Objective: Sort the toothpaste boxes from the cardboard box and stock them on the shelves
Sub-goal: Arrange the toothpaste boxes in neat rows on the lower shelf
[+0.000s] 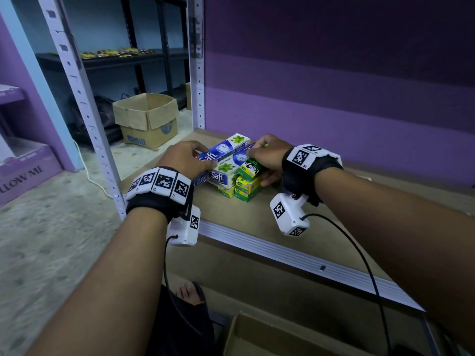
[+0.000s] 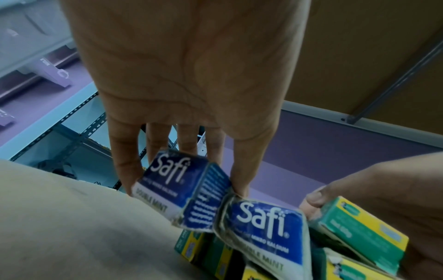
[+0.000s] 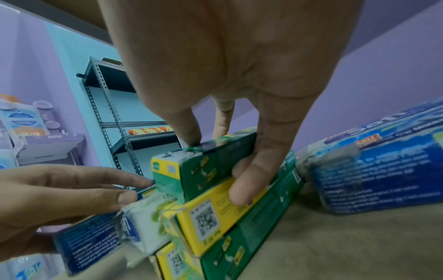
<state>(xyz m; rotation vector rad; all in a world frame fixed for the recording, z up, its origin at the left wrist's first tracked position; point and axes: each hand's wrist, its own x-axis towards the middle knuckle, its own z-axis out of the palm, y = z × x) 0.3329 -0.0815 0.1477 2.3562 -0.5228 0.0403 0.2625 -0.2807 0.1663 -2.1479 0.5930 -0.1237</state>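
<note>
At the centre of the head view, my left hand point(image 1: 185, 156) pinches a blue Safi box point(image 1: 226, 149) between thumb and fingers point(image 2: 124, 163) on the shelf point(image 1: 303, 227). My right hand point(image 1: 270, 156) grips a green box point(image 1: 250, 168) just right of it, atop the green-yellow stack point(image 1: 244, 190).

Place: shop stockroom
Evidence: slotted metal shelving point(image 1: 196, 73), open cardboard carton point(image 1: 146, 119) on concrete floor, packets on dark rack point(image 1: 113, 53), purple display stand point(image 1: 23, 170)
</note>
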